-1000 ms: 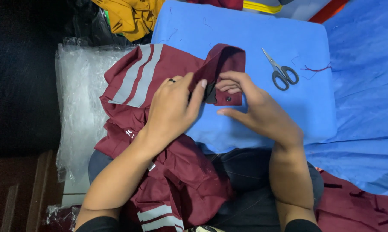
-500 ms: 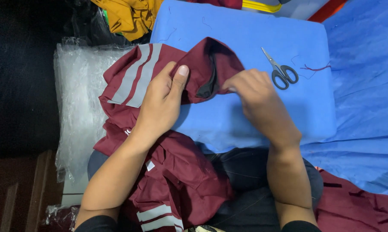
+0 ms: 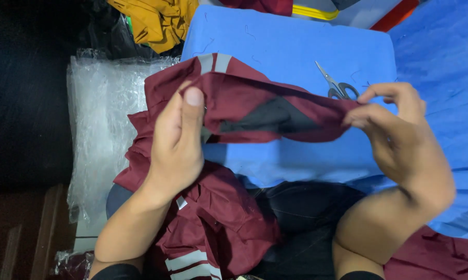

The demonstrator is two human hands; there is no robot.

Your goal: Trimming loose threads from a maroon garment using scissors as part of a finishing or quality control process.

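A maroon work garment (image 3: 254,106) with grey reflective stripes is stretched between my two hands above a blue padded surface (image 3: 275,41). My left hand (image 3: 177,140) grips the garment near its striped part, thumb on top. My right hand (image 3: 397,135) pinches the far end of a sleeve-like part, pulled out to the right. A dark inner lining shows in the stretched piece. The rest of the garment hangs down over my lap.
Scissors (image 3: 337,88) lie on the blue surface just behind the stretched cloth. A stack of clear plastic bags (image 3: 102,124) sits to the left. Yellow cloth (image 3: 156,21) is piled at the back. More maroon fabric (image 3: 436,254) lies at the lower right.
Both hands have lifted and moved apart. The folded maroon piece, first pressed on the blue surface, is now pulled out long between them, with my right hand moved to the right.
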